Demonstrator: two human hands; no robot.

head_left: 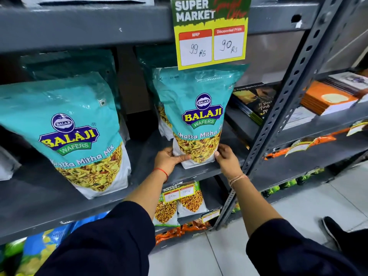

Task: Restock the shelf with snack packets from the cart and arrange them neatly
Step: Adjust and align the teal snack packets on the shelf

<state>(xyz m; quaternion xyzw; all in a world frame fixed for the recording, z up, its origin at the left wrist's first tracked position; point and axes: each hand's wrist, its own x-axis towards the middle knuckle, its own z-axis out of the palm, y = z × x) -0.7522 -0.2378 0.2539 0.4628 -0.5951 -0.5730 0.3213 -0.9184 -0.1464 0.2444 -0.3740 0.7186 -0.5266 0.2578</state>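
A teal plastic Balaji Khatta Mitha Mix packet (pixel 196 116) stands upright on the grey metal shelf (pixel 199 173), its bottom corners pinched between the left hand (pixel 169 160) at 9 o'clock and the right hand (pixel 227 159) at 3 o'clock. At its 12 o'clock hangs a yellow-and-green price card (pixel 211 32). A second identical packet (pixel 71 132) leans at 9 o'clock, well apart.

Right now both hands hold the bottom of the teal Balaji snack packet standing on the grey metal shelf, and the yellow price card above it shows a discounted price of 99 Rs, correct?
Not quite. The head view shows the yellow price card listing 99 Rs as MRP; the discounted price is 90 Rs. The rest holds.
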